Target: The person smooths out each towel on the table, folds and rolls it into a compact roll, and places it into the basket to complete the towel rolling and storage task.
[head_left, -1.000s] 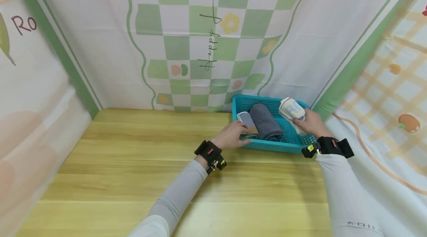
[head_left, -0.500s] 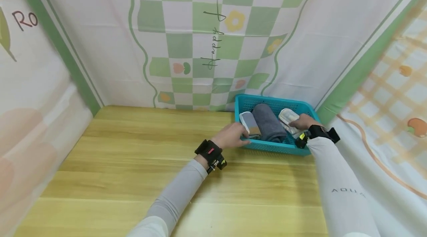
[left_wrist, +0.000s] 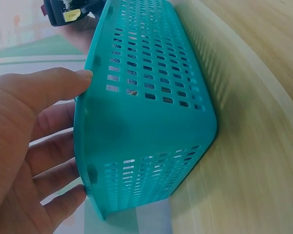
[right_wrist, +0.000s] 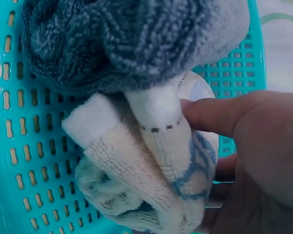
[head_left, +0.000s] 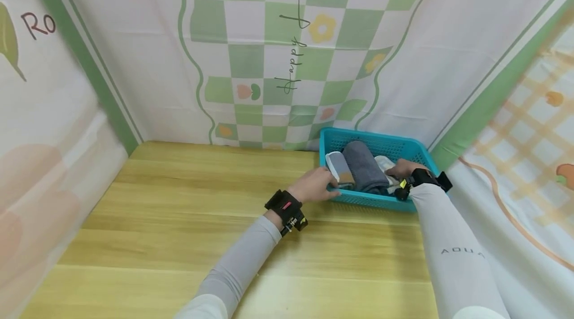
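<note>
A turquoise plastic basket [head_left: 372, 201] with perforated walls stands at the back right of the wooden table. My left hand [head_left: 314, 185] holds its front left corner, the thumb and fingertips at the rim [left_wrist: 83, 126]. Inside, at the left, lies a small rolled towel [head_left: 339, 165] in grey-blue and tan. A thicker dark grey rolled towel [head_left: 365, 167] lies beside it. My right hand [right_wrist: 263, 131] reaches into the right part of the basket and grips a folded cream towel [right_wrist: 161, 165] with blue pattern, close against the grey roll. The wrist partly hides this towel in the head view.
A printed curtain [head_left: 269, 35] hangs directly behind the basket, and another cloth [head_left: 529, 159] hangs along the right side. The wooden tabletop [head_left: 179, 219] extends left and forward of the basket.
My right hand has lowered the cream towel into the basket and shifted it left against the grey roll. The left hand stays at the basket's corner.
</note>
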Demonstrator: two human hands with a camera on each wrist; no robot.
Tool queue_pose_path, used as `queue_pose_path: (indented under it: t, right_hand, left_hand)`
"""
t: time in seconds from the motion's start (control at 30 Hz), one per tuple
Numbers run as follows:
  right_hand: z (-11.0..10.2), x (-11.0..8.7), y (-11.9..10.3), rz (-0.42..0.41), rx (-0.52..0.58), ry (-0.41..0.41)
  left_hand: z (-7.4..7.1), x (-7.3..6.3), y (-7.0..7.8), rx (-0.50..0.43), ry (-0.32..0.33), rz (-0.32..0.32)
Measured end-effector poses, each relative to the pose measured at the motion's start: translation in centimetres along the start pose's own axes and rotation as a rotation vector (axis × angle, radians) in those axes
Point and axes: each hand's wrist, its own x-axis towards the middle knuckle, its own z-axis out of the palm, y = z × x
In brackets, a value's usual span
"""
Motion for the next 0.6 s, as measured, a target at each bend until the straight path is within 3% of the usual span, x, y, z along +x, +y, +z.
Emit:
queue_pose_path:
  t: [0.2,0.33,0.47,0.6]
  right_hand:
    - [-0.2,-0.4,-0.5,-0.033,-0.011,0.006]
    - [-2.4,-1.7,-3.4,-0.107,-0.036,0.125]
    - [-4.3,-3.1,-7.6,-0.208,-0.035,0.241]
    - [-3.4,-4.2,-11.0,-0.271,0.026,0.314]
  left_hand:
    - [0.4,-0.5,-0.5,-0.013,-0.009,0.004]
    - [-0.8,-0.2,-1.6,-0.03,0.092,0.01]
    - [-3.3,-0.8,-2.8,-0.037,0.202,-0.082]
    - [-5.2,-3.4,-4.2,-0.027,0.277,-0.205]
